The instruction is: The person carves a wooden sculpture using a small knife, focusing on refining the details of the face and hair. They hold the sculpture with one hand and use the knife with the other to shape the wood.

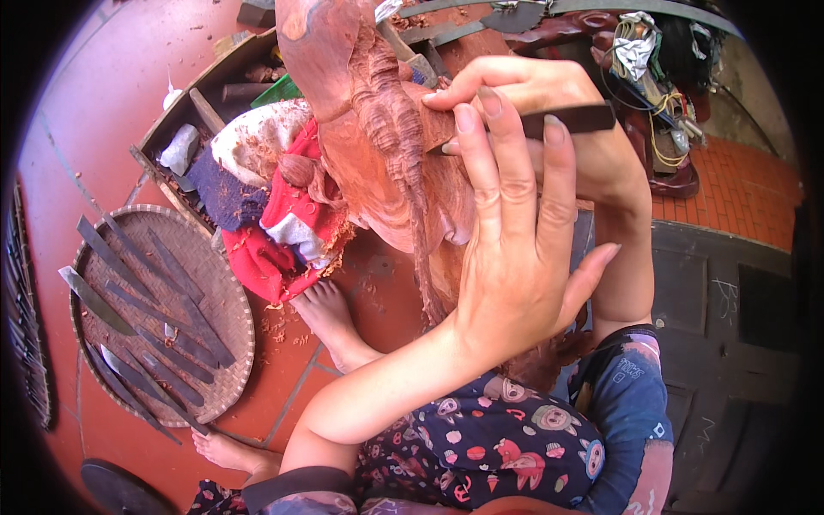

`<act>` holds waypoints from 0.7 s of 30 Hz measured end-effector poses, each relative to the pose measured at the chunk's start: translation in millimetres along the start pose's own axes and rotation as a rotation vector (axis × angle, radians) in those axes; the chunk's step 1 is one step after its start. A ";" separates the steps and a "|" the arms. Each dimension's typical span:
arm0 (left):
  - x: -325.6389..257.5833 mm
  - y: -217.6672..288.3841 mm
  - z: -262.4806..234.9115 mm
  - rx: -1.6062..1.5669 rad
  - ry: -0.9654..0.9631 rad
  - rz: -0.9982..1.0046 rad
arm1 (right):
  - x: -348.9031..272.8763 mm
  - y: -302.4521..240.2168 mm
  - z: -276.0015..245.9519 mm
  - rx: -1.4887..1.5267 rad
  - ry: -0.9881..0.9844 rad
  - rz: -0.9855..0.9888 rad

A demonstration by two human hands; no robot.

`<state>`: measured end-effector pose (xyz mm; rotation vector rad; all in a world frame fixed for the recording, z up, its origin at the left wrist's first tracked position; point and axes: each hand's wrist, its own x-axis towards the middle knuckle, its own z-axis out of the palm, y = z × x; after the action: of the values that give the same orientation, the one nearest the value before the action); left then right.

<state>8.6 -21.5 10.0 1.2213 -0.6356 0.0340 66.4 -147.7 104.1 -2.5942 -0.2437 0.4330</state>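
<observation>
A reddish-brown wood carving (378, 163) stands before me, with a rippled, rope-like ridge running down its middle. My right hand (558, 90) reaches round from the right, fingers curled about a flat dark carving blade (575, 118). The blade's lighter end lies against the wood, right of the ridge. My left hand (519, 232) is raised in front of it, back showing, fingers stretched and the thumb apart. Those fingers cross over the blade; whether they press on it I cannot tell. Part of the right hand's grip is hidden behind them.
A round woven tray (154, 249) of several flat blades lies on the red tiled floor at left. Red, white and navy cloths (275, 206) sit by a wooden box (193, 112) of odds and ends. Cables (665, 112) hang at the upper right, above a dark panel (721, 318).
</observation>
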 end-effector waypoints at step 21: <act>-16.5 8.8 -13.6 -0.070 -0.049 -0.014 | -14.5 6.7 15.1 -0.012 0.021 -0.139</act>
<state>-2.3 -1.3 7.2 1.1614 -0.6658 -0.0296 48.2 -150.5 92.0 -2.5720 -0.4179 0.3549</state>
